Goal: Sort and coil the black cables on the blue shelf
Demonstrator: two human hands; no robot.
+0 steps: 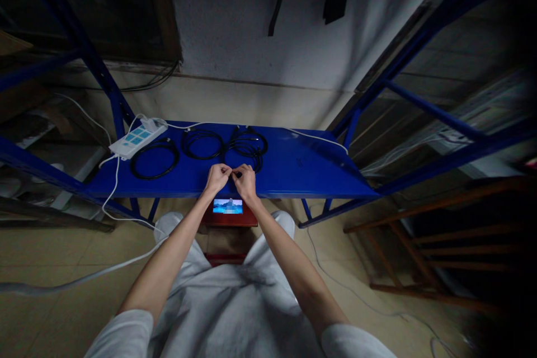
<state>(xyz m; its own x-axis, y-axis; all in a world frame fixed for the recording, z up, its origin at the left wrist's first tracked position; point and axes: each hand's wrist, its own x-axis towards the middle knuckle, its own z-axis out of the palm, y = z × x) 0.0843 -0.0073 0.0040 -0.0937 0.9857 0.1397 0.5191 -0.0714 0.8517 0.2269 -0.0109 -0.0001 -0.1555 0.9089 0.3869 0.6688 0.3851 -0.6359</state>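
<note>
My left hand [218, 178] and my right hand [245, 180] meet at the front edge of a blue shelf [293, 170], fingertips pinched close together. Between them is a dark, thin piece, seemingly part of the black cable [255, 148] whose loops lie just behind my hands; the fingers hide most of it. Left of that stands a second coiled black cable [203, 155], lying flat. A third black coil [156, 175] forms a wide ring farther left, beside a white power strip [138, 140] with blue socket faces.
Below the shelf edge, a lit phone screen [227, 206] rests on a reddish-brown stool [235, 221] between my knees. White cord [111, 196] hangs from the power strip across my left leg. Blue rack posts [100, 75] rise at both sides. A wooden chair [419, 257] stands right.
</note>
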